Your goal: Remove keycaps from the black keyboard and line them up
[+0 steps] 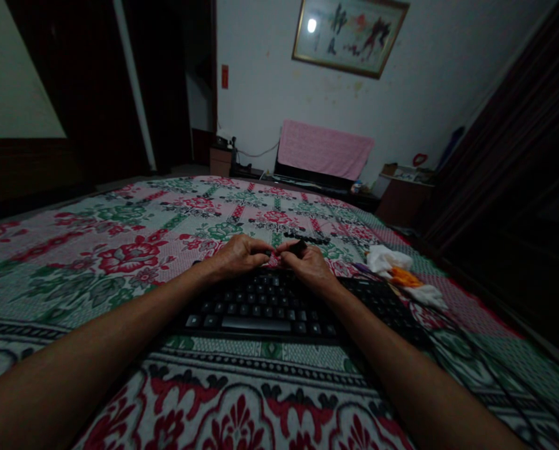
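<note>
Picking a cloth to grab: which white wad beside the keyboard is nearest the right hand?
The rear white wad, behind the orange piece, sits closest to the right hand; the front white wad lies farther right.

Left of the keyboard (pixel 260 309), the bed (pixel 96 250) lies open and flat, so you can pass freely there. On your right, a white cloth (pixel 388 257) and an orange scrap (pixel 403 277) crowd the way. A row of dark pieces (pixel 307 238) lies just beyond the keyboard.

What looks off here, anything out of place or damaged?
The keyboard lies on a bedspread, with a row of small dark pieces loose beyond it. The right hand pinches another dark piece. Too dim to judge damage.
</note>
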Tool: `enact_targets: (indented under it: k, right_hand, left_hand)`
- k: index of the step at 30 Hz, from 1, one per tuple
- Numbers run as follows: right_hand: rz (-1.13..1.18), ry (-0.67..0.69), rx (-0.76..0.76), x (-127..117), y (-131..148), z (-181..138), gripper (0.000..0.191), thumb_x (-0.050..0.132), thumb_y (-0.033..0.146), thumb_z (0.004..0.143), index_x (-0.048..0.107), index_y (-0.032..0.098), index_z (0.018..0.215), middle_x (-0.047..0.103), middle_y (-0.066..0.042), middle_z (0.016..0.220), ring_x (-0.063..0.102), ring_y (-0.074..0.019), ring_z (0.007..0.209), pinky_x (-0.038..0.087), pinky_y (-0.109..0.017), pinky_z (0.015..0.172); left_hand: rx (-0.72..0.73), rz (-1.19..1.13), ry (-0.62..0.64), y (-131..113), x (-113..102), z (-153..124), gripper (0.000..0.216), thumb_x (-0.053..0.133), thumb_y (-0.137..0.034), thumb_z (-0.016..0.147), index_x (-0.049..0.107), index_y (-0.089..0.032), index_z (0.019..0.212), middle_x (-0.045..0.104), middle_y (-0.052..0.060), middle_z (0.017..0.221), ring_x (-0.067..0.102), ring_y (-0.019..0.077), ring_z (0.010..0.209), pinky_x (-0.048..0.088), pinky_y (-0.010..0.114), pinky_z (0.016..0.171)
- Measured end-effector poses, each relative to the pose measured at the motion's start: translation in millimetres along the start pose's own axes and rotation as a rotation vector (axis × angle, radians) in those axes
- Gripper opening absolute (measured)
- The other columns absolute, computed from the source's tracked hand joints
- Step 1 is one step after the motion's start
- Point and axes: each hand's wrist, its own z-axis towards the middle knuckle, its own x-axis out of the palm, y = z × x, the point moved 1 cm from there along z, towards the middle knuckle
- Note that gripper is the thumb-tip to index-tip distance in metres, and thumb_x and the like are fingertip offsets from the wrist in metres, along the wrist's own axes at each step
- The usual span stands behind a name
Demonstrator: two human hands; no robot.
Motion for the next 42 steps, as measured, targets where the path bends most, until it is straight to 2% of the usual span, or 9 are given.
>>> enact_targets:
  k: [5,8,15,19,23,27,34,39,42]
  right_hand:
    - [0.013,0.044,-0.069,3,2,-2,0.017,0.060,0.026,0.065,0.064,0.016,0.079,0.066,-0.002,0.078,0.061,-0.0145,0.075,0.046,-0.027,0.073]
    - [0.010,0.094,-0.067,6,0,-2,0.020,0.062,0.029,0.066,0.065,0.016,0.081,0.067,-0.003,0.077,0.061,-0.0152,0.073,0.047,-0.028,0.072]
    - [-0.106,0.029,-0.137,2,-6,0,0.017,0.058,0.030,0.070,0.064,0.016,0.078,0.066,-0.002,0.075,0.061,-0.0149,0.071,0.046,-0.026,0.068]
    - [-0.201,-0.061,-0.089,-16,-8,24,0.018,0.059,0.031,0.068,0.064,0.015,0.076,0.064,-0.002,0.068,0.059,-0.0138,0.063,0.045,-0.024,0.061]
    - [-0.387,-0.129,0.032,-30,-18,61,0.017,0.058,0.029,0.069,0.065,0.015,0.074,0.062,-0.001,0.060,0.056,-0.0126,0.055,0.042,-0.022,0.055]
    - [-0.672,-0.188,0.006,-27,-33,84,0.016,0.058,0.025,0.070,0.067,0.015,0.078,0.066,-0.004,0.071,0.059,-0.0152,0.067,0.042,-0.024,0.063]
    - [-1.091,0.040,-0.218,-14,-43,94,0.022,0.046,0.021,0.080,0.066,0.014,0.086,0.065,-0.012,0.092,0.057,-0.0173,0.082,0.039,-0.023,0.073]
    - [-1.207,0.146,-0.207,-7,-42,99,0.026,0.043,0.021,0.083,0.065,0.014,0.095,0.061,-0.012,0.099,0.056,-0.0180,0.087,0.038,-0.023,0.074]
    - [-1.244,0.163,-0.214,-4,-44,102,0.028,0.041,0.018,0.083,0.063,0.014,0.099,0.060,-0.012,0.100,0.056,-0.0183,0.089,0.038,-0.023,0.075]
  left_hand:
    - [0.028,0.039,-0.034,-5,1,-1,0.051,0.055,-0.026,0.071,0.054,-0.013,0.121,0.068,0.001,0.073,0.059,0.0124,0.066,0.043,0.022,0.065]
    - [0.069,0.079,-0.032,-8,1,-1,0.054,0.055,-0.025,0.072,0.050,-0.013,0.124,0.066,0.001,0.075,0.058,0.0118,0.066,0.043,0.022,0.066]
    - [0.038,0.060,0.048,-3,-3,-1,0.057,0.054,-0.027,0.072,0.046,-0.014,0.127,0.067,0.002,0.080,0.059,0.0126,0.070,0.043,0.022,0.067]
    - [-0.058,0.204,0.049,7,-6,-1,0.042,0.052,-0.033,0.073,0.060,-0.017,0.112,0.069,0.004,0.084,0.060,0.0165,0.078,0.042,0.025,0.072]
    - [-0.037,0.268,0.078,14,-3,-1,0.028,0.050,-0.034,0.075,0.069,-0.021,0.091,0.069,0.004,0.083,0.059,0.0187,0.084,0.041,0.025,0.075]
    - [-0.018,0.273,0.080,17,0,-1,0.026,0.049,-0.033,0.076,0.070,-0.021,0.087,0.069,0.003,0.082,0.059,0.0189,0.084,0.039,0.025,0.075]
    - [0.017,0.266,0.091,15,-1,-3,0.027,0.046,-0.031,0.078,0.070,-0.021,0.085,0.068,0.003,0.081,0.058,0.0189,0.082,0.039,0.026,0.074]
    - [0.004,0.295,0.105,14,0,-3,0.027,0.045,-0.031,0.078,0.069,-0.021,0.085,0.068,0.002,0.079,0.058,0.0182,0.082,0.039,0.025,0.073]
    - [-0.013,0.316,0.115,13,-1,-2,0.028,0.045,-0.031,0.078,0.069,-0.021,0.088,0.068,0.002,0.079,0.058,0.0175,0.081,0.039,0.025,0.072]
